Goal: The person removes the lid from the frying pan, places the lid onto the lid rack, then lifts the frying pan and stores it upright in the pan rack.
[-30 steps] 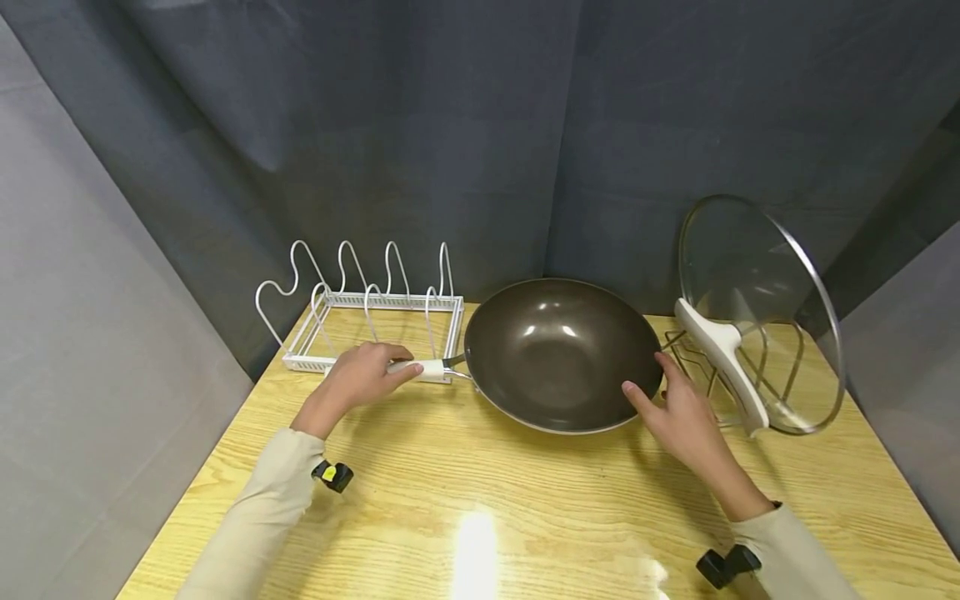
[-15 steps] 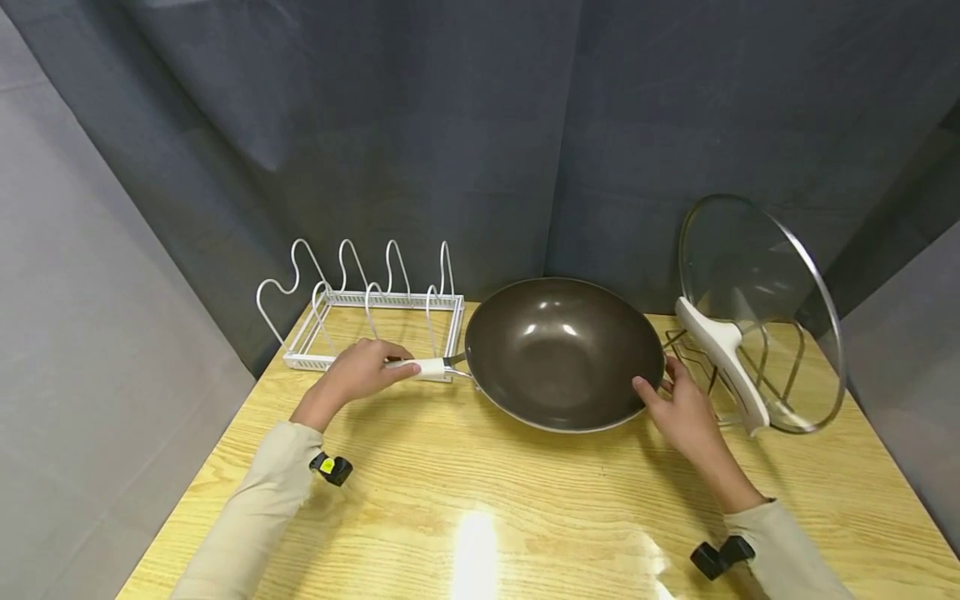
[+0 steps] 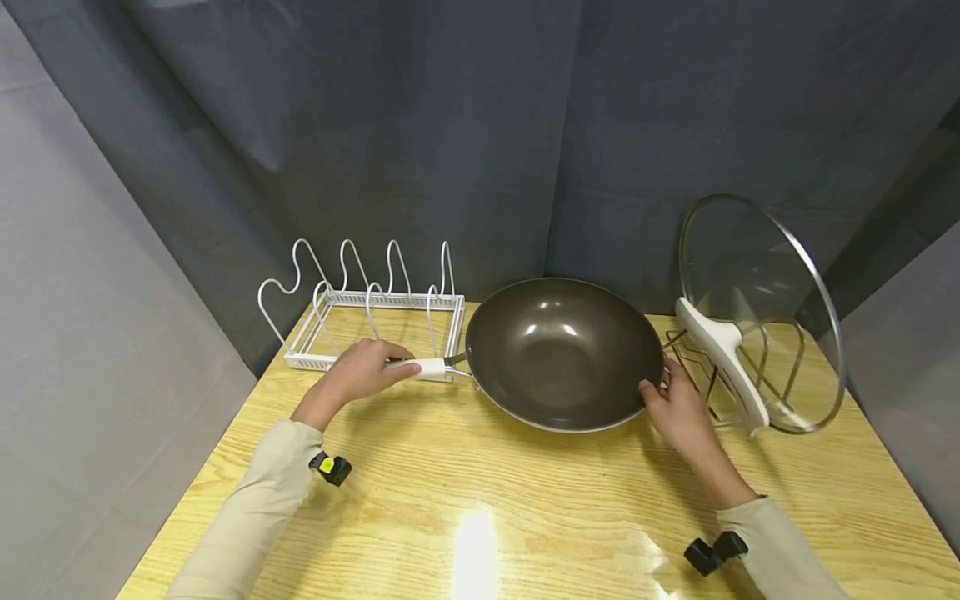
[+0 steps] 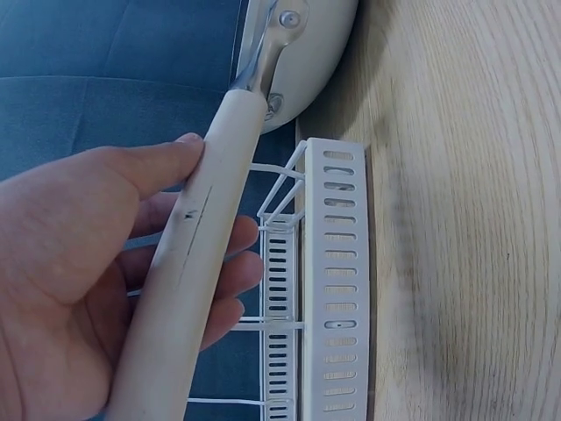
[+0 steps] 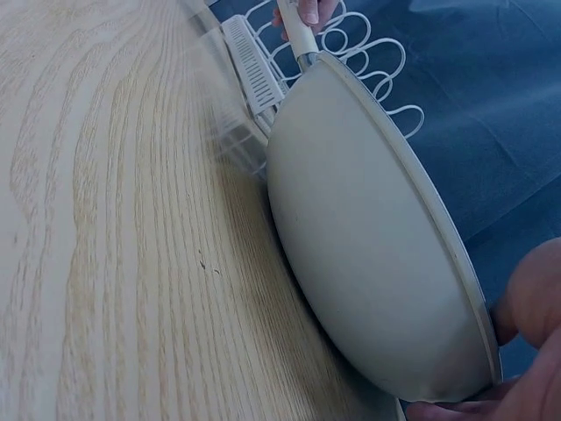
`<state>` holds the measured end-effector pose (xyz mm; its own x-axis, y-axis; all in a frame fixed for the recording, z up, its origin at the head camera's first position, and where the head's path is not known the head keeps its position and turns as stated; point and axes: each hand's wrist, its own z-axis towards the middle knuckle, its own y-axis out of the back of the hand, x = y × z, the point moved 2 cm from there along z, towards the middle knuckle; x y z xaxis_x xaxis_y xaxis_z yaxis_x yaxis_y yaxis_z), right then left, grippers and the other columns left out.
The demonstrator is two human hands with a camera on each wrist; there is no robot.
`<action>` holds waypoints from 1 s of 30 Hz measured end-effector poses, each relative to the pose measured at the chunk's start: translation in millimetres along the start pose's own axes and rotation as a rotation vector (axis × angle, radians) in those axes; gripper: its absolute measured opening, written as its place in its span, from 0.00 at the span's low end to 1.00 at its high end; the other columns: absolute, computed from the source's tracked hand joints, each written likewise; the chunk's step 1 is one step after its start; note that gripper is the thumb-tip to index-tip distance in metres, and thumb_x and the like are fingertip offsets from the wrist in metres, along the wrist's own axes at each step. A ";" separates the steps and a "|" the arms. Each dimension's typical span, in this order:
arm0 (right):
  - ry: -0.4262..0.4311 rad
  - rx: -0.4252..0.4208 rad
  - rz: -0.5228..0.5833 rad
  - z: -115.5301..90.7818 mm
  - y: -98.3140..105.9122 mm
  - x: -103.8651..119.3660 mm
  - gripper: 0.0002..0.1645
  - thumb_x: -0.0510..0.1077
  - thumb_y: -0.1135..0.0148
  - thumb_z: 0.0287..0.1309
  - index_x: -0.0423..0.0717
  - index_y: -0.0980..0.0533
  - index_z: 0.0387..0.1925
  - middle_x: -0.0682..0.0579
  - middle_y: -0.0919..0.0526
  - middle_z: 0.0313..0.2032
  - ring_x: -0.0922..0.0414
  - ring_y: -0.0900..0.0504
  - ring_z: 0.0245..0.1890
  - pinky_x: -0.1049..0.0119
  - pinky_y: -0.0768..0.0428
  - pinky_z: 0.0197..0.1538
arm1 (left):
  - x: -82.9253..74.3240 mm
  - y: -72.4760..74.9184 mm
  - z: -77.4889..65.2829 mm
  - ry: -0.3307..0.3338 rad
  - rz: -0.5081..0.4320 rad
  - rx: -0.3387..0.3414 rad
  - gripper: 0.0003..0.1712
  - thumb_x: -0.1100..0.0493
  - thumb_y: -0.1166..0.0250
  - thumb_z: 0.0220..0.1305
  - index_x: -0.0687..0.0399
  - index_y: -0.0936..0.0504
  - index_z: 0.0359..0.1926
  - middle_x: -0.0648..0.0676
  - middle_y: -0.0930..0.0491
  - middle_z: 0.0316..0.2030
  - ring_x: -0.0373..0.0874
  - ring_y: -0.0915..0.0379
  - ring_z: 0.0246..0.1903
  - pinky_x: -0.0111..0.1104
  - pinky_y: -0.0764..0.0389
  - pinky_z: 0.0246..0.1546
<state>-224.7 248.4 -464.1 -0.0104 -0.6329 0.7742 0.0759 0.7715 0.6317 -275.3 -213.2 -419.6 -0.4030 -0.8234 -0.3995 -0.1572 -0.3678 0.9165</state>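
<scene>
A wok (image 3: 558,358), dark inside and cream outside, sits at the middle back of the table with its handle pointing left. My left hand (image 3: 362,368) grips the white handle (image 4: 197,232), fingers curled beneath it and thumb along the side. At the wok's right rim, my right hand (image 3: 681,412) pinches the edge, thumb on the inner side and fingers outside. In the right wrist view the pale underside of the wok (image 5: 372,237) shows close over the wooden table. The handle passes over the front edge of a white wire rack (image 3: 300,362).
To the right, a glass lid (image 3: 772,292) with a white handle (image 3: 723,358) leans upright in a metal wire stand (image 3: 795,367). A dark curtain (image 3: 450,142) hangs right behind the table (image 3: 570,517); grey panels (image 3: 97,333) flank it.
My right hand has shifted slightly right, its thumb drawing back from inside the wok to the rim as the fingers closed on the edge. The left hand and wok have barely moved.
</scene>
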 end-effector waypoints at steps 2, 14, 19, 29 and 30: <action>0.003 -0.003 -0.011 0.3 0.3 0.4 0.40 0.46 0.51 0.77 0.27 0.53 0.77 0.26 0.38 0.71 0.30 0.27 0.63 0.38 0.29 0.64 | -0.9 0.5 0.2 -0.003 0.002 0.001 0.21 0.43 0.38 0.73 0.50 0.12 0.54 0.50 0.11 0.45 0.43 0.15 0.41 0.46 0.18 0.48; -0.006 -0.016 -0.042 8.5 0.1 -0.1 0.38 0.46 0.55 0.77 0.30 0.50 0.77 0.29 0.38 0.72 0.32 0.27 0.64 0.35 0.35 0.67 | -13.1 1.7 -5.7 -0.017 0.040 -0.015 0.16 0.46 0.36 0.72 0.50 0.09 0.46 0.47 0.11 0.35 0.37 0.26 0.25 0.39 0.22 0.35; -0.042 -0.021 -0.040 14.7 -2.3 0.7 0.38 0.48 0.53 0.76 0.32 0.49 0.77 0.30 0.39 0.73 0.31 0.29 0.66 0.33 0.36 0.67 | -16.5 0.0 -10.3 0.008 0.050 -0.007 0.15 0.45 0.36 0.73 0.48 0.10 0.42 0.44 0.16 0.28 0.39 0.31 0.23 0.37 0.26 0.31; -0.111 -0.050 0.010 27.1 -6.4 2.7 0.40 0.51 0.52 0.75 0.33 0.49 0.77 0.29 0.41 0.74 0.30 0.43 0.73 0.36 0.43 0.72 | -31.0 1.5 -20.8 0.040 0.115 0.028 0.19 0.45 0.38 0.74 0.52 0.10 0.49 0.52 0.11 0.38 0.40 0.22 0.27 0.45 0.19 0.38; -0.112 -0.055 0.021 28.3 -7.1 2.5 0.40 0.50 0.52 0.75 0.33 0.49 0.77 0.29 0.41 0.74 0.30 0.44 0.74 0.36 0.44 0.73 | -32.2 1.3 -21.7 0.036 0.125 0.032 0.19 0.45 0.38 0.74 0.52 0.10 0.50 0.52 0.11 0.38 0.40 0.22 0.27 0.45 0.19 0.38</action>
<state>-253.5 243.3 -465.4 -0.1197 -0.6028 0.7889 0.1320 0.7778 0.6144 -242.9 -196.6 -405.9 -0.3886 -0.8771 -0.2823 -0.1371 -0.2480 0.9590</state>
